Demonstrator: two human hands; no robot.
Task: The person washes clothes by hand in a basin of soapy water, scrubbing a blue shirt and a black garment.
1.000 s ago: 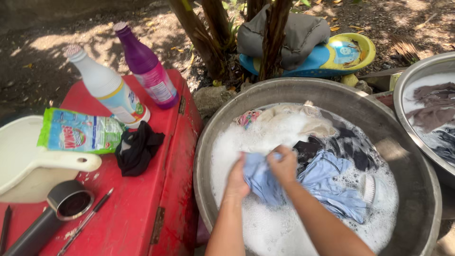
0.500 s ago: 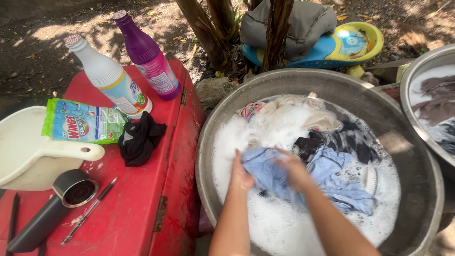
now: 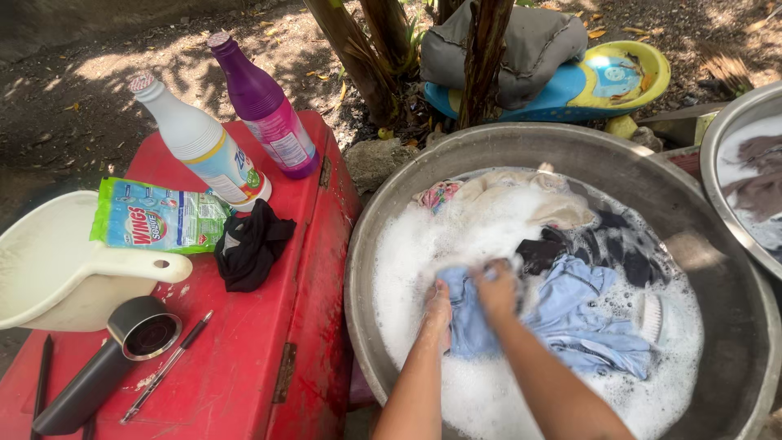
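Observation:
A light blue garment (image 3: 570, 314) lies in soapy water inside a big metal basin (image 3: 586, 155). My left hand (image 3: 437, 307) and my right hand (image 3: 497, 289) both grip a bunched part of that garment, close together, knuckles in the foam. Other clothes float at the basin's far side: a cream piece (image 3: 529, 195), a dark patterned piece (image 3: 611, 244) and a floral piece (image 3: 436, 195). A white scrub brush (image 3: 652, 316) sits in the suds to the right of my hands.
Left of the basin a red box (image 3: 261, 326) carries a white bottle (image 3: 199, 143), a purple bottle (image 3: 265, 106), a green detergent packet (image 3: 155, 216), a black cloth (image 3: 251, 244), a cream dipper (image 3: 57, 265), a black tube (image 3: 106, 367) and a pen (image 3: 167, 367). A second basin (image 3: 745, 163) stands right.
Both hands have rubbed the blue garment, sliding together and lower into the foam. The view has shifted slightly, so everything sits a little further right.

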